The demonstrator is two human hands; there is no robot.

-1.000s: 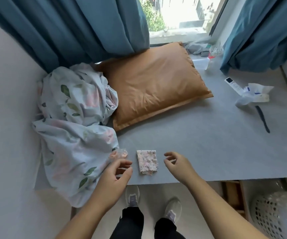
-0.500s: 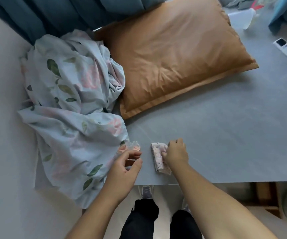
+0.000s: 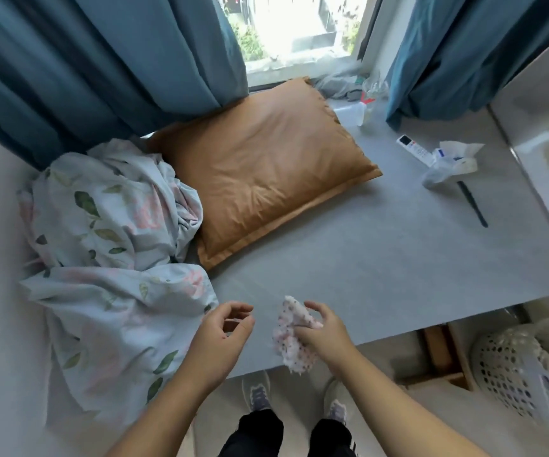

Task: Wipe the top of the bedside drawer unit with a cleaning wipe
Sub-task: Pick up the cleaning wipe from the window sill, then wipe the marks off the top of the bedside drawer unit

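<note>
A wide grey top of the unit fills the middle of the head view. My right hand hovers over its near edge, shut on a crumpled white wipe with small pink dots; the wipe hangs loosely off the surface. My left hand is just left of it, fingers curled and apart, and something small and pale shows at its fingertips.
An orange pillow lies at the back middle, a floral sheet heaped to its left. A remote, crumpled tissue packet, black pen and clear bottle sit at right. A white basket stands on the floor.
My right hand has lifted the wipe off the grey top, where it lay flat and was then pressed down. The wipe now hangs crumpled. The camera has tilted back up.
</note>
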